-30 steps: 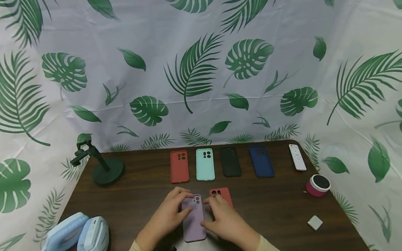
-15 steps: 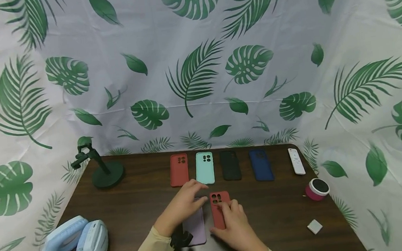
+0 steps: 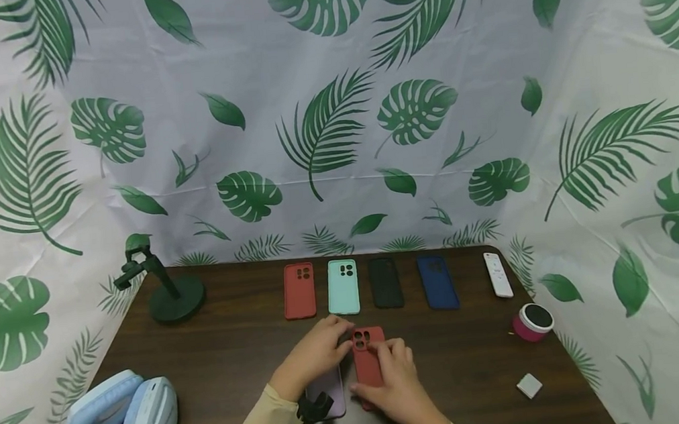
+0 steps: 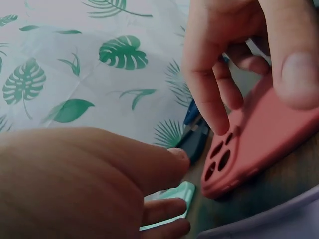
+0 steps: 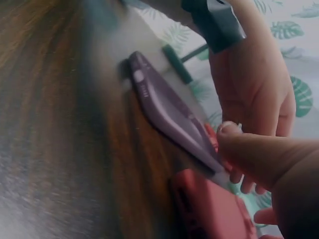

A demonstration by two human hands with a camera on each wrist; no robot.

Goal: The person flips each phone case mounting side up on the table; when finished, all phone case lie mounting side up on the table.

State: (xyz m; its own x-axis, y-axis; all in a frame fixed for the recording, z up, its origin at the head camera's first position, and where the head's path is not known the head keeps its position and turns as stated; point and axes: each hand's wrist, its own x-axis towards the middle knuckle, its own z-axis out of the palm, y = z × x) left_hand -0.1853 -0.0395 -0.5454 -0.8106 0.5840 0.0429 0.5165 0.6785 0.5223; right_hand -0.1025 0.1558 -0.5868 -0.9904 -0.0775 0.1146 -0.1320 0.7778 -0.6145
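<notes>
A red phone case (image 3: 366, 366) lies back up in front of me, its camera cutouts at the far end. My right hand (image 3: 398, 380) straddles it, thumb by the left edge and fingers over the right side; in the left wrist view the index fingertip is right at the cutouts (image 4: 219, 154). My left hand (image 3: 317, 357) reaches across a lilac phone case (image 3: 335, 389), with nearly straight fingers at the red case's upper left corner. The left wrist and its black camera mount (image 3: 314, 408) hide much of the lilac case, which lies beside the red one.
Along the back stand out another red phone case (image 3: 299, 291), a mint one (image 3: 343, 287), a black one (image 3: 385, 282) and a blue one (image 3: 438, 282). At right are a white remote (image 3: 498, 275), a pink-and-white jar (image 3: 533, 323) and a white square (image 3: 529, 386). Headphones (image 3: 152, 420) and a dark stand (image 3: 176, 299) are left.
Both hands have left the lilac case. The right hand has taken the nearer red case, which now lies straighter beside the lilac one; the left hand has moved right to its top corner.
</notes>
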